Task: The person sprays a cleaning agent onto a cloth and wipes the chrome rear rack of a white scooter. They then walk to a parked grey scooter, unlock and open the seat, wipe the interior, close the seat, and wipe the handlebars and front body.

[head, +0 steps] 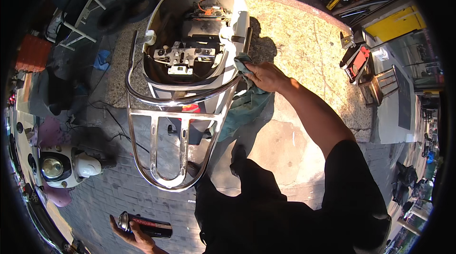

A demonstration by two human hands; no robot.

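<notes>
My left hand [139,239], low in the picture, holds a black aerosol spray can [156,228] with a red label band that bears writing. The can lies sideways in my fingers, its silver top to the left. My right hand [268,76] grips a bunched green cloth [249,111] against the right side of the chrome grab rail [174,102] of a scooter. The cloth's loose part hangs below. Behind the rail a chrome rear rack [174,114] juts towards me. The scooter's seat is off, baring a metal bracket [185,54] inside the white body [239,8].
To the left stands another scooter with a round headlight [52,167]. Black cables [114,118] trail over the ground beside a blue rag [102,59]. A wooden chair [379,85] and a red-and-black object [358,62] are at the right. A metal-framed chair [80,15] stands far left.
</notes>
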